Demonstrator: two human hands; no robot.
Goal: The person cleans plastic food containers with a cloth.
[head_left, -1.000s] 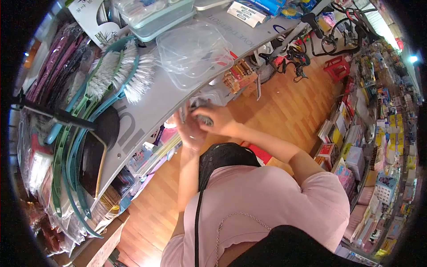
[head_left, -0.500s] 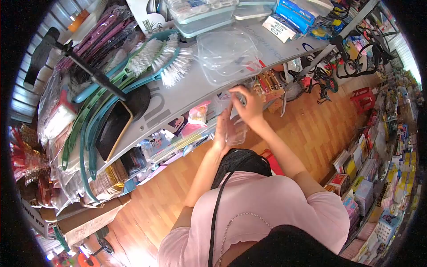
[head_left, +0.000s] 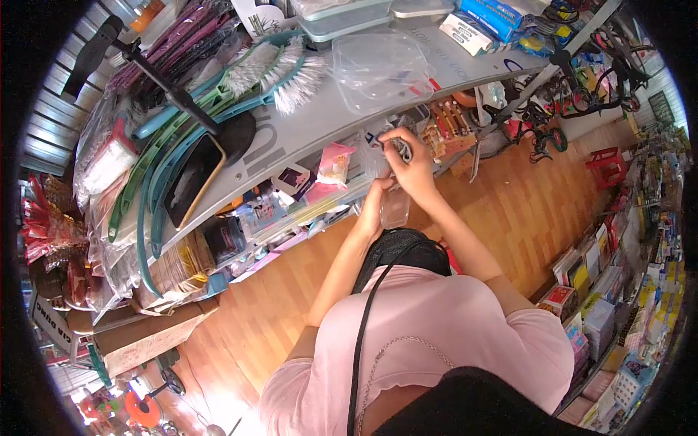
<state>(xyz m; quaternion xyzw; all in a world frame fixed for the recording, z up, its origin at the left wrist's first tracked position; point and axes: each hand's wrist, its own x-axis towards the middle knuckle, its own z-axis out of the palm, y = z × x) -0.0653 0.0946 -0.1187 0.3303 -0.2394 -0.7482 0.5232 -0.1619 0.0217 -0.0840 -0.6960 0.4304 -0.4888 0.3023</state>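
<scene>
A narrow clear plastic container (head_left: 395, 209) is held low in front of my body, just off the shelf edge. My left hand (head_left: 374, 205) is closed around it, and its transparent upper part overlaps the shelf goods in this view. Close above, my right hand (head_left: 411, 164) has its thumb and fingers curled together at the container's upper end. Something small and greyish shows inside that curl, but I cannot tell what it is. Over both hands, a stack of clear plastic lids or boxes (head_left: 382, 69) lies on the grey shelf top (head_left: 291, 142).
White-bristled brushes (head_left: 298, 76) with green and blue handles lie at the left, beside a black stand (head_left: 171, 94). Lidded containers (head_left: 345, 25) and a blue box (head_left: 494, 18) sit at the back. Below are a pink packet (head_left: 335, 164) and a wooden floor (head_left: 502, 211).
My right hand's fingers have curled in more tightly, and a greyish thing now shows in them. My left hand has closed lower around the container. The view has shifted slightly.
</scene>
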